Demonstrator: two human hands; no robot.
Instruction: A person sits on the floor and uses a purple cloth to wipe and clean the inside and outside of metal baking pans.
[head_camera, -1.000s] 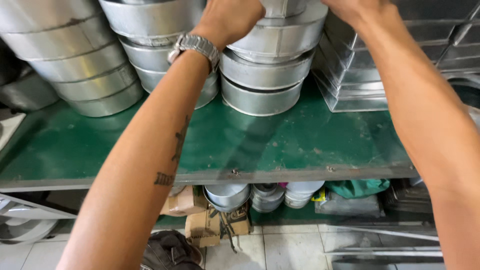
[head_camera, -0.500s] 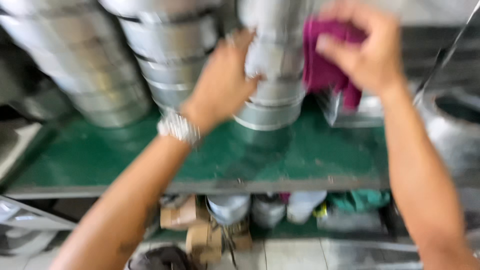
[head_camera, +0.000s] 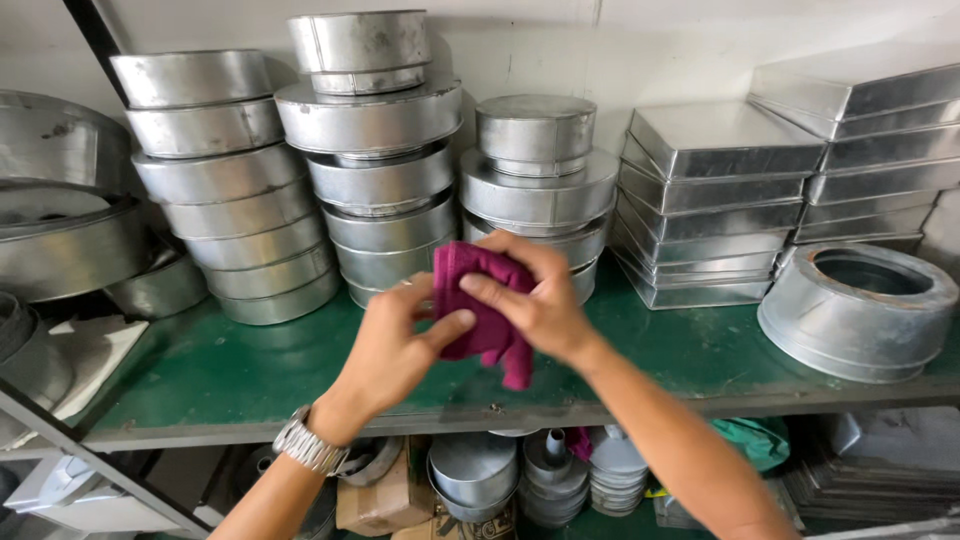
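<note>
Fingers (head_camera: 470, 325) of both hands, lowered from the tins (head_camera: 537, 190), now seemingly pinch the cloth (head_camera: 487, 310).

Behind the grip, stacks of round metal pans (head_camera: 385, 160) stand in rows on a green shelf (head_camera: 250, 365). To the right of the grip, square metal pans (head_camera: 715, 215) are piled up, with a metal ring mould (head_camera: 858, 310) beside them. Below the grip, on a lower shelf, sit small metal funnels (head_camera: 548, 470) and a cardboard box (head_camera: 385, 500).

Pan stacks (head_camera: 380, 150) behind, shelf front (head_camera: 240, 370) free
</note>
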